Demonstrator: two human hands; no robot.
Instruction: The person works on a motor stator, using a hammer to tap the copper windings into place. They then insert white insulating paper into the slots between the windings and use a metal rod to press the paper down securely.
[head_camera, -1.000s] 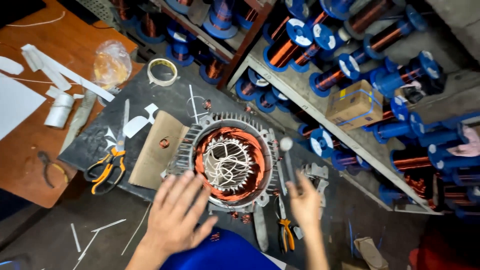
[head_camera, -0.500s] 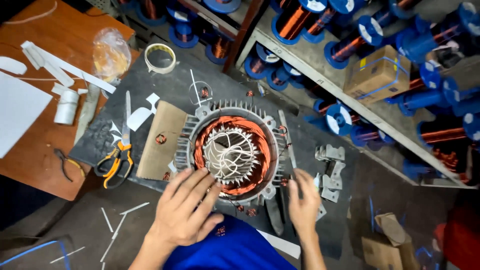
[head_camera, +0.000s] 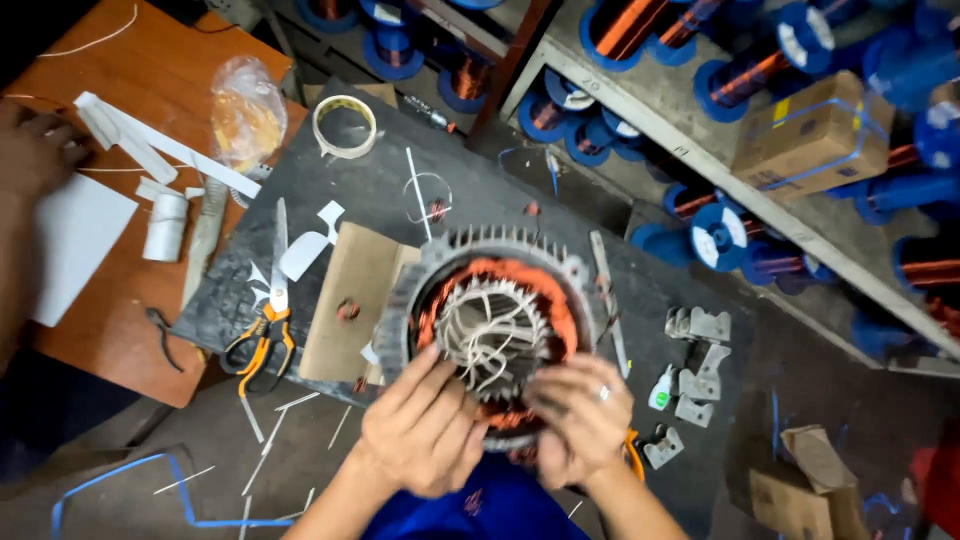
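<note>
A dark workbench (head_camera: 330, 190) carries a motor stator (head_camera: 495, 325), upright at centre. Left hand (head_camera: 425, 430) and right hand (head_camera: 580, 415) rest on its near rim, fingers curled on the copper windings. Winding ties remain loose. Scissors (head_camera: 265, 325) lie left; wire spools (head_camera: 720, 235) beyond.

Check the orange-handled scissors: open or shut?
Shut: the scissors lie flat on the dark board, blades together in one line, handles side by side.

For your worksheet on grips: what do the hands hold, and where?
Both hands, left hand and right hand, are on the stator at its near rim.
</note>
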